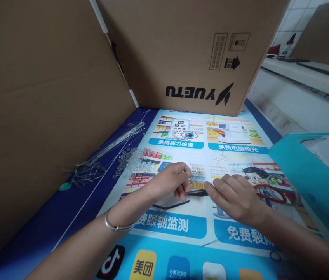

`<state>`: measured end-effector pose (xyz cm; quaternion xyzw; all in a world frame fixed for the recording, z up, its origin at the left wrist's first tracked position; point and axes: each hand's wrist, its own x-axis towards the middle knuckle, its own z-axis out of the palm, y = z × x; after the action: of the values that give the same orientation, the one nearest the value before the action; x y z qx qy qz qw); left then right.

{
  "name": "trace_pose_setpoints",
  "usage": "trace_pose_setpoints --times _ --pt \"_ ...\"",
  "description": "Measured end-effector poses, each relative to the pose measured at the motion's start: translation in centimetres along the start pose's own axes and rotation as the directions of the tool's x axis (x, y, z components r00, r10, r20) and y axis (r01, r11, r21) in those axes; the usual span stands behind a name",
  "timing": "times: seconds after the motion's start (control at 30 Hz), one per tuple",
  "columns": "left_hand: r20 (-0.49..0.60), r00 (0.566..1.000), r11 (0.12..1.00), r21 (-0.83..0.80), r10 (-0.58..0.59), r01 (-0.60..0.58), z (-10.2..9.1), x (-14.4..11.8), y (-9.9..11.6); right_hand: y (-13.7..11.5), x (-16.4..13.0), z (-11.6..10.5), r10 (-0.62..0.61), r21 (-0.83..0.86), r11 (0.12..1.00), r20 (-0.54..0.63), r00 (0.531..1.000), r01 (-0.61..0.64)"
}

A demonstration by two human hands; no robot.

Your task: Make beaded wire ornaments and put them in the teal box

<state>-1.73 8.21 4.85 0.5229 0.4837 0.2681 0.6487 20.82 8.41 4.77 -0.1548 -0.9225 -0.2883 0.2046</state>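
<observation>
My left hand [173, 182] is closed in a pinch above the printed sheet; what its fingertips hold is too small to make out. Thin wire ends [194, 175] show just beyond those fingers. In my right hand [237, 197] is a pair of pliers, whose narrow dark jaws [197, 193] point left and reach the left fingertips. The fist hides most of the tool. Left of my left hand lies a loose pile of clear beads [137, 162]. Behind that pile, a bundle of thin silvery wires [117, 143] stretches along the blue cloth.
Tall cardboard panels [187, 50] wall in the left and back. A teal folder [312, 167] with white paper lies at the right. Beside my right hand is a red loop [281, 197]. A small green object [64, 186] rests near the left panel. Loose wire bits dot the printed sheet [158, 268].
</observation>
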Motion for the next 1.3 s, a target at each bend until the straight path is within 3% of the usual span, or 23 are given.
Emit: trace_pose_setpoints --times 0.83,1.13,1.3 --pt "-0.031 0.999 0.993 0.119 0.013 -0.009 0.4 -0.6 1.3 0.0 0.2 0.2 -0.006 0.059 0.998 -0.010 1.000 0.007" --pt "-0.079 0.987 0.951 0.286 0.142 -0.114 0.4 -1.1 1.5 -0.5 0.2 -0.2 0.055 0.099 0.993 0.091 0.994 -0.064" --pt "-0.090 0.970 0.897 0.408 0.228 -0.172 0.5 -1.6 2.0 -1.3 0.2 0.1 0.146 0.149 0.973 0.179 0.973 -0.174"
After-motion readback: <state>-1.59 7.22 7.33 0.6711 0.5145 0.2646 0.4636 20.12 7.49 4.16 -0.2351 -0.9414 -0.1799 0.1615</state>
